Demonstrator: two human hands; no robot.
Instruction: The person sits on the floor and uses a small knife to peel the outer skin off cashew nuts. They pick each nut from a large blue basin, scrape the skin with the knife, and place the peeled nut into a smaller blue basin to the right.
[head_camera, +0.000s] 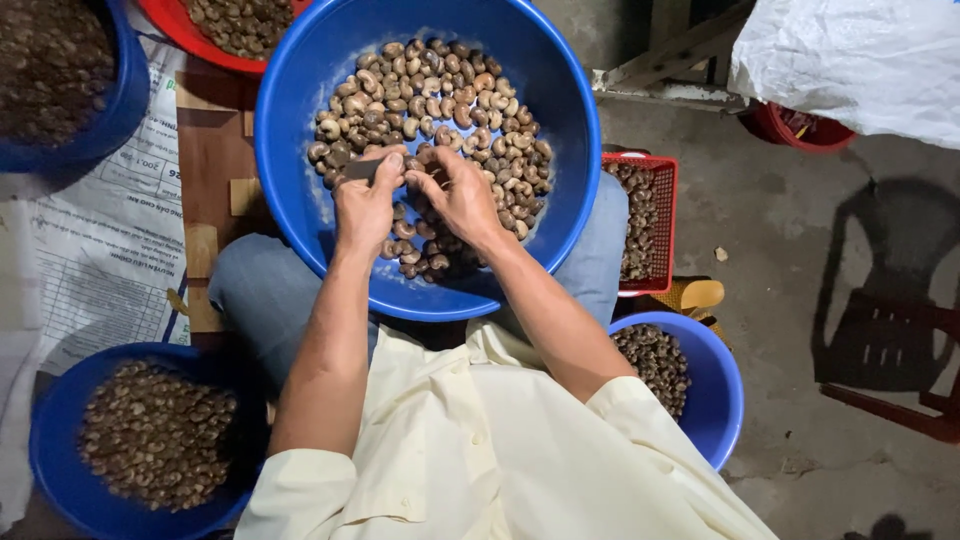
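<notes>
Large round blue plastic basin rests on the person's lap, holding brown shelled cashew nuts. Left hand grips a small dark blade-like tool; right hand pinches one nut beside it, fingertips nearly touching, over the heap.

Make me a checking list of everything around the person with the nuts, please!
Surface: big blue basin resting on the person's lap, above a grey concrete floor.
Job's things: brown cashew nuts heaped in the basin; a small dark blade-like tool between the hands.
Clutter: more blue bowls of nuts, a red crate, a red bowl, printed sacks, a white bag.
Grippers: left hand holds the tool; right hand pinches a nut.
Cables: nothing seen.
Surroundings: dark chair at the right.
</notes>
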